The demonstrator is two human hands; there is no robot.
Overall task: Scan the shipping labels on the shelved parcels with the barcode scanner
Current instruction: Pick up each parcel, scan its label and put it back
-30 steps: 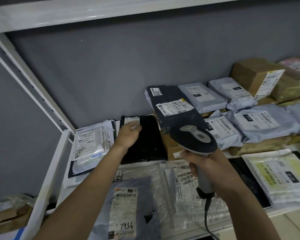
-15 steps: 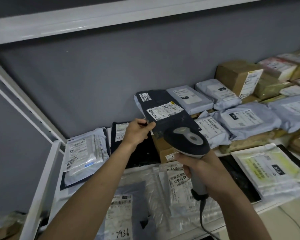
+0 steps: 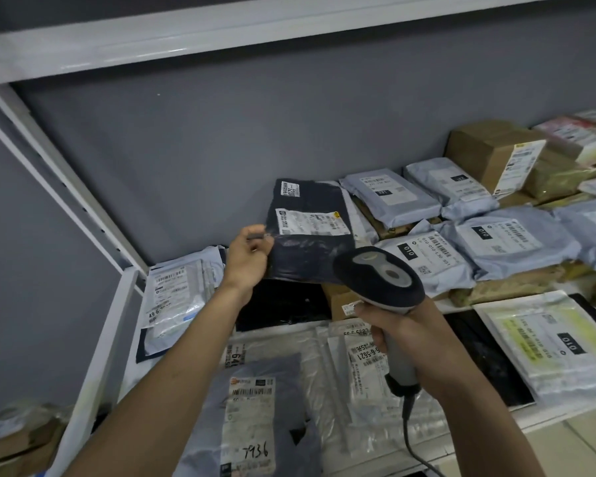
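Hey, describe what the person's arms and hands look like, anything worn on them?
Both forearms are bare up to the frame's lower edge: no sleeves in sight. The left hand and the right hand wear no gloves. No watch, bracelet or ring shows on the visible sides of the wrists and fingers. No markings show on either arm.

Grey wall [image 3: 221,160] behind the shelving. White upper shelf edge [image 3: 289,25] runs across the top. White slanted upright [image 3: 59,197] at left, with a row of small holes. Pale floor [image 3: 585,438] at lower right. Brown boxes [image 3: 18,449] at lower left, blurred.
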